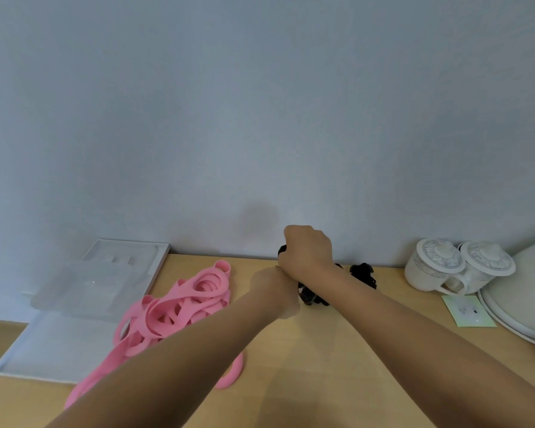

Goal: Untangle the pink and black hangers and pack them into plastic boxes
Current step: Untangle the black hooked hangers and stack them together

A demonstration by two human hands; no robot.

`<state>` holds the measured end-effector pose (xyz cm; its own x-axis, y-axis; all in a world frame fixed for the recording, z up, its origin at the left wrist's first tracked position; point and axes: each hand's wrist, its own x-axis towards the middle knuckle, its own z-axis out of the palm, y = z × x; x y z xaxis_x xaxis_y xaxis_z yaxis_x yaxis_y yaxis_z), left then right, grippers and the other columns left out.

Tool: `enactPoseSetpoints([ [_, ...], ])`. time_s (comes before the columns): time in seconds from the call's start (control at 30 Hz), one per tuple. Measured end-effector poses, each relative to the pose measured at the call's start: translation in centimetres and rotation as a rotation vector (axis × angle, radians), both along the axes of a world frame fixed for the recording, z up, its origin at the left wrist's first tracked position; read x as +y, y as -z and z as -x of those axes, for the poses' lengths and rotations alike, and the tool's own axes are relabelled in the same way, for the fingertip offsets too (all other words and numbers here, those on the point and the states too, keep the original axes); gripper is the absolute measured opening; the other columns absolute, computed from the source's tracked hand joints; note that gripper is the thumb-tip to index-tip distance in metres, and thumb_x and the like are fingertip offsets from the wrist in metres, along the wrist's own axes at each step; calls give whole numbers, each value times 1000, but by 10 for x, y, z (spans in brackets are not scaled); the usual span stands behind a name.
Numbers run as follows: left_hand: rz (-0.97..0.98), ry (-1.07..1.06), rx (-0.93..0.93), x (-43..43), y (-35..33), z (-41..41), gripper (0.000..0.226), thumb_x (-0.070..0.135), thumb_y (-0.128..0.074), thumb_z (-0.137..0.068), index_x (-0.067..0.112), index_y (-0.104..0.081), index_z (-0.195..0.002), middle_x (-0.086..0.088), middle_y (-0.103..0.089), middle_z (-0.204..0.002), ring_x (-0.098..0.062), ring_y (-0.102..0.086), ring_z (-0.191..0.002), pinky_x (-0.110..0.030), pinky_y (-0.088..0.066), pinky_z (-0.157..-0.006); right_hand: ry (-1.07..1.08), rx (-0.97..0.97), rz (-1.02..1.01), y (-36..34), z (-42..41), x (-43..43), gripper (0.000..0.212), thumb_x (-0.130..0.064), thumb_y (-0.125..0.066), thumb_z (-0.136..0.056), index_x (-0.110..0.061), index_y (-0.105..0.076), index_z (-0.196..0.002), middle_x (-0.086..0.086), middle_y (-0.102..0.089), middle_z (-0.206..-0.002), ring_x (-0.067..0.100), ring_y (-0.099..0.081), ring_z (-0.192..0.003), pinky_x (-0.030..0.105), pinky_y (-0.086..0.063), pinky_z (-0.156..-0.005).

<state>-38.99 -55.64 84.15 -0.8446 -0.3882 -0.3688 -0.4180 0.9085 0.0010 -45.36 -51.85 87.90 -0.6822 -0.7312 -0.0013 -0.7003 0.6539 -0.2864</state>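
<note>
Apparently the right hand [306, 251] clenches the tangled black plastic hangers [314, 299], trailing just below its grip (whether the left hand [272, 288] beside it grips, I cannot tell), so a sharp tug could snap snagged hooks.

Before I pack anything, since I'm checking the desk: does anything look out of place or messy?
Yes. The pink hangers lie in a knotted heap right beside the white tray. The black hangers form a clump by the wall, gripped by the right hand. Nothing looks spilled or broken.
</note>
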Motion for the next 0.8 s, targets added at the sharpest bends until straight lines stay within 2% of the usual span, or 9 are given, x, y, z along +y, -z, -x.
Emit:
enactPoseSetpoints([
  [0.07, 81, -21, 29, -2, 4, 1, 24, 5, -43, -87, 14, -40, -66, 2, -41, -67, -16, -51, -68, -22, -29, -49, 15, 3, 14, -1, -1, 1, 33, -2, -47, -78, -14, -21, -60, 1, -29, -59, 14, -23, -50, 27, -16, -46],
  [0.13, 144, -28, 59, -6, 7, 2, 16, 4, -42, -91, 13, -52, -83, 1, -51, -79, -19, -60, -91, -24, -35, -58, 39, -15, 33, -3, -1, 3, 32, -3, -47, -77, -14, -22, -60, 1, -30, -59, 14, -23, -50, 27, -17, -46],
  [0.2, 173, -39, 64, -13, 10, 4, 19, 4, -42, -94, 12, -56, -104, -2, -60, -100, -19, -60, -105, -25, -40, -71, 64, -49, 43, -7, 0, 6, 30, -3, -47, -76, -14, -24, -61, 0, -32, -61, 14, -25, -51, 27, -19, -47],
  [0.27, 177, -65, 64, -24, 11, 5, 25, 7, -43, -95, 9, -56, -117, -5, -60, -119, -21, -58, -111, -27, -43, -81, 81, -91, 43, -9, -1, 10, 28, -3, -47, -75, -14, -26, -61, -1, -34, -62, 14, -27, -52, 26, -20, -47],
  [0.37, 184, -129, 95, -37, 7, 1, 30, 4, -43, -93, 11, -56, -119, -4, -61, -121, -21, -59, -111, -25, -41, -76, 75, -135, 50, -14, -10, 13, 28, -2, -47, -75, -14, -26, -61, -1, -34, -62, 13, -27, -52, 26, -20, -47],
  [0.5, 147, -216, 202, -45, -4, 1, 26, 3, -46, -87, 12, -58, -108, -3, -64, -106, -23, -61, -97, -27, -39, -66, 36, -84, 105, -23, -23, 14, 31, -4, -47, -79, -15, -24, -62, -1, -34, -61, 13, -27, -52, 26, -18, -47],
  [0.67, 15, -217, 301, -38, -36, 17, 9, 5, -47, -85, 11, -55, -87, -9, -64, -100, -27, -62, -93, -28, -41, -66, 159, -60, 277, -14, -26, 23, 32, -9, -46, -81, -17, -21, -62, -3, -33, -63, 17, -33, -57, 27, -16, -47],
  [0.7, -8, -217, 308, -36, -40, 19, 7, 7, -48, -86, 10, -55, -88, -10, -64, -101, -28, -62, -93, -28, -41, -66, 194, -75, 322, -10, -26, 25, 33, -10, -46, -83, -18, -22, -62, -4, -34, -63, 17, -34, -57, 27, -17, -46],
  [0.8, -59, -250, 327, -36, -43, 26, 24, 13, -49, -88, 4, -55, -110, -12, -63, -107, -28, -61, -98, -28, -40, -68, 318, -180, 521, 2, -29, 32, 38, -14, -49, -88, -21, -23, -61, -6, -34, -60, 10, -29, -51, 26, -19, -46],
])
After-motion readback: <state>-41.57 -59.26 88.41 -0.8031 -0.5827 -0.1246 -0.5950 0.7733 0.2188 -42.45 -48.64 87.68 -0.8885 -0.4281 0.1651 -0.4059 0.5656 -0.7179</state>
